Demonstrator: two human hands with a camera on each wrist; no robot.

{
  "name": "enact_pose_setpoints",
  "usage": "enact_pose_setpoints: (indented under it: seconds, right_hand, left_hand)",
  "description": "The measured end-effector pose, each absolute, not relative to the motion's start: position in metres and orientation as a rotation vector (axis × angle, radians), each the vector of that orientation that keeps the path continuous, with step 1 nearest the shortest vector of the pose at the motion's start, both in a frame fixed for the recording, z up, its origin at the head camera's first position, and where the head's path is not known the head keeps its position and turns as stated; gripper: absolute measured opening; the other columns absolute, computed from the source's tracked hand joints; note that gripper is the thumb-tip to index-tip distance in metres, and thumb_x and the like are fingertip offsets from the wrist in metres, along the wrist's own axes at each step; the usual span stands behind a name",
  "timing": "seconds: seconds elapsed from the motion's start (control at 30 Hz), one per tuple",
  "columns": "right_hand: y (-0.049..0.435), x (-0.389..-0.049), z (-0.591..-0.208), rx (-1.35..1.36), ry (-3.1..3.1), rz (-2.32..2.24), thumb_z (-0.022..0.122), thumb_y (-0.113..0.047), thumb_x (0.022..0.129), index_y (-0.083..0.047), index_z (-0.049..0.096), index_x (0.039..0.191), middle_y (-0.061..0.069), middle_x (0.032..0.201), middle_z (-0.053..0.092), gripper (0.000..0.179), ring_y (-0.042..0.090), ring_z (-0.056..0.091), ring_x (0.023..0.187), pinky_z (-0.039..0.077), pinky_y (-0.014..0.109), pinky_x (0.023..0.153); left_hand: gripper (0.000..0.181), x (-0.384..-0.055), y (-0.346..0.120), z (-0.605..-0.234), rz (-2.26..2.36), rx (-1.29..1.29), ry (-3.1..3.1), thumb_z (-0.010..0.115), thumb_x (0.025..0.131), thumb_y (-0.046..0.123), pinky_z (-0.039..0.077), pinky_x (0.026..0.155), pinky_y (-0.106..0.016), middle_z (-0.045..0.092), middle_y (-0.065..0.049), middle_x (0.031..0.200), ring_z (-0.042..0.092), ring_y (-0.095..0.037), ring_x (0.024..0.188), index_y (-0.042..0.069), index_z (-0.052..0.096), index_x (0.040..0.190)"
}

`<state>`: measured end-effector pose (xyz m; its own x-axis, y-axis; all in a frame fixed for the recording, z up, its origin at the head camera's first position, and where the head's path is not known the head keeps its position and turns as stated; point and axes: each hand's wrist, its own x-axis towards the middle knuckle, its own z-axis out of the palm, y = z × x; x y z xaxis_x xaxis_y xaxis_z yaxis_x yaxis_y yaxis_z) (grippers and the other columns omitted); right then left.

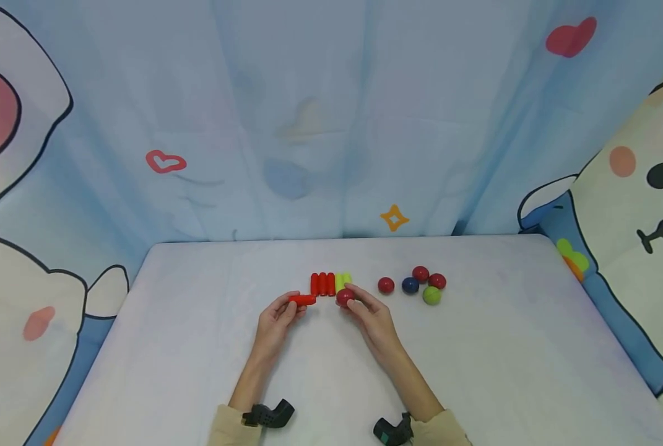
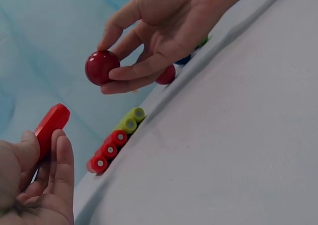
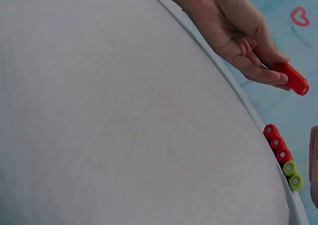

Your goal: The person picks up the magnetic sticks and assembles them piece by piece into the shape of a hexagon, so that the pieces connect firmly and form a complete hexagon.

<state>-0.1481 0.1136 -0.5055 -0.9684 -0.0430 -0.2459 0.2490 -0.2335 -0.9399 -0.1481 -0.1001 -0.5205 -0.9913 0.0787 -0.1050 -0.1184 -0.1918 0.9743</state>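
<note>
My left hand (image 1: pixel 275 325) pinches a short red faceted rod (image 1: pixel 302 300) between thumb and fingers, its free end pointing right. My right hand (image 1: pixel 377 322) grips a glossy red ball (image 2: pixel 102 67) in its fingertips. Both hands are raised above the table, with the rod and the ball apart from each other. Just beyond them, three red rods (image 1: pixel 322 284) and two yellow-green rods (image 1: pixel 343 279) lie side by side in a row. A small metallic dot shows in the end of each lying rod in the left wrist view. Only the edge of my right hand shows in the right wrist view.
Right of the row lie a red ball (image 1: pixel 385 285), a blue ball (image 1: pixel 410 285), two more red balls (image 1: pixel 420 274) and a green ball (image 1: pixel 432 295). A white cloth covers the table (image 1: pixel 504 359). Behind its far edge hangs a light-blue printed curtain (image 1: pixel 331 124).
</note>
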Motion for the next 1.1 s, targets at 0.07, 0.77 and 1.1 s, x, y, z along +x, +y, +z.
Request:
enact_pose_setpoints:
  seconds: [0.07,0.77,1.1]
  right_hand:
    - [0.113,-0.148,-0.507,0.24,1.799,-2.316,0.059,-0.012,0.095,-0.011,0.051,0.14,0.007,0.143,0.047,0.046,0.022,0.053,0.13,0.05,0.029,0.099]
    - [0.113,-0.147,-0.517,0.23,1.797,-2.36,0.062,-0.017,0.095,-0.013,0.05,0.14,0.005,0.147,0.046,0.047,0.019,0.056,0.127,0.05,0.029,0.098]
    - [0.112,-0.147,-0.519,0.204,1.788,-2.333,0.062,-0.019,0.095,-0.015,0.05,0.14,0.004,0.149,0.044,0.047,0.021,0.056,0.129,0.049,0.027,0.098]
  left_hand:
    - [0.042,-0.147,-0.099,-0.521,2.308,-0.038,1.953,0.059,0.097,0.022,0.053,0.09,-0.02,0.064,-0.011,0.117,0.066,-0.011,0.099,0.002,0.053,0.133]
    - [0.042,-0.147,-0.093,-0.523,2.187,0.083,2.076,0.059,0.097,0.022,0.052,0.093,-0.021,0.062,-0.019,0.124,0.067,-0.03,0.11,0.005,0.052,0.134]
    - [0.042,-0.146,-0.094,-0.522,2.175,0.074,2.069,0.06,0.096,0.02,0.052,0.094,-0.023,0.061,-0.02,0.128,0.065,-0.033,0.113,0.005,0.053,0.134]
